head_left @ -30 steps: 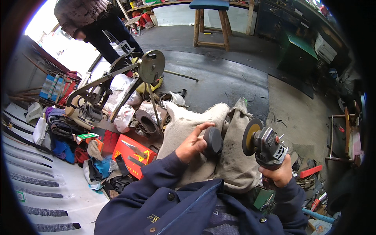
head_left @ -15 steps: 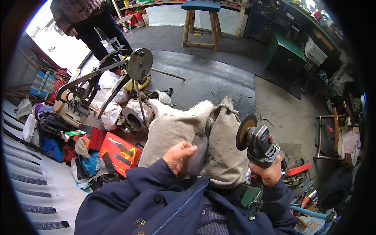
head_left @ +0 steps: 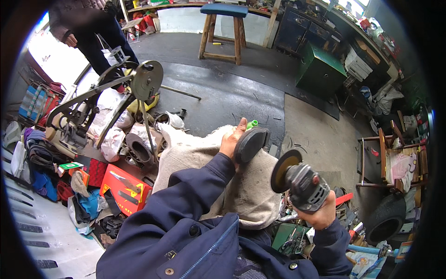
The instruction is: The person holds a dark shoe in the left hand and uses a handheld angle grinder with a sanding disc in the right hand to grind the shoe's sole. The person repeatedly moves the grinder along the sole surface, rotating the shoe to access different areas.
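My left hand (head_left: 230, 141) is closed around a black shoe (head_left: 251, 148), raised above the beige cloth (head_left: 186, 153) over my lap. The shoe's dark sole faces the grinder side, and a bright green piece (head_left: 252, 124) shows at its far end; whether it belongs to the shoe I cannot tell. In my right hand (head_left: 320, 213) is a dark angle grinder (head_left: 308, 188), gripped by its body. Its round disc (head_left: 284, 171) stands upright toward the shoe, with a gap between them. Whether the disc spins is not clear.
A hand-cranked sewing machine (head_left: 88, 100) stands at the left, near a standing person (head_left: 88, 32). By my left lie a red box (head_left: 121, 188) and heaped scraps. Ahead are a blue-topped stool (head_left: 224, 10) and a green cabinet (head_left: 320, 72). Tools and a tyre (head_left: 384, 221) lie to the right.
My left hand has moved forward and to the right, lifting the shoe from low over the cloth to beside the disc. My right hand still holds the grinder. The view has shifted slightly right.
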Demonstrator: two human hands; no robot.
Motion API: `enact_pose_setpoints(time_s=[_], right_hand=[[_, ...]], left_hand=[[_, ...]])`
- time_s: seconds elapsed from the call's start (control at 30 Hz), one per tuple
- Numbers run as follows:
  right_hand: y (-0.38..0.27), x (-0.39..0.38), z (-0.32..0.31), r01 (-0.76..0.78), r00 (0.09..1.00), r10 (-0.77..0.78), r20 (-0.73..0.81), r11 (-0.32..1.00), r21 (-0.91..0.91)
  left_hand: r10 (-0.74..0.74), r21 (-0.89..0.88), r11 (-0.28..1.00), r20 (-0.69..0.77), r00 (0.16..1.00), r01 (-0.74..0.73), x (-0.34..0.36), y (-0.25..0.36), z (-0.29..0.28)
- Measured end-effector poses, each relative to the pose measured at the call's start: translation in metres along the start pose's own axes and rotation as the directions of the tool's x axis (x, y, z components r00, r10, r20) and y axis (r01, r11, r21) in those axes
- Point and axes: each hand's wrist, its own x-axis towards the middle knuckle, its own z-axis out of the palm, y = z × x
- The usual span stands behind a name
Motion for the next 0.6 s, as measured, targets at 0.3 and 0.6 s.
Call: enact_pose_setpoints(time_s=[0.3, 0.6], right_hand=[[-0.031, 0.042, 0.014, 0.187, 0.968, -0.091, 0.233, 0.881, -0.435], [-0.032, 0.069, 0.031, 0.296, 0.952, -0.170, 0.256, 0.724, -0.623]], left_hand=[[-0.054, -0.016, 0.998, 0.087, 0.995, 0.056, 0.012, -0.003, -0.010], [0.028, 0.037, 0.999, 0.106, 0.994, -0.032, 0.027, -0.015, -0.022]])
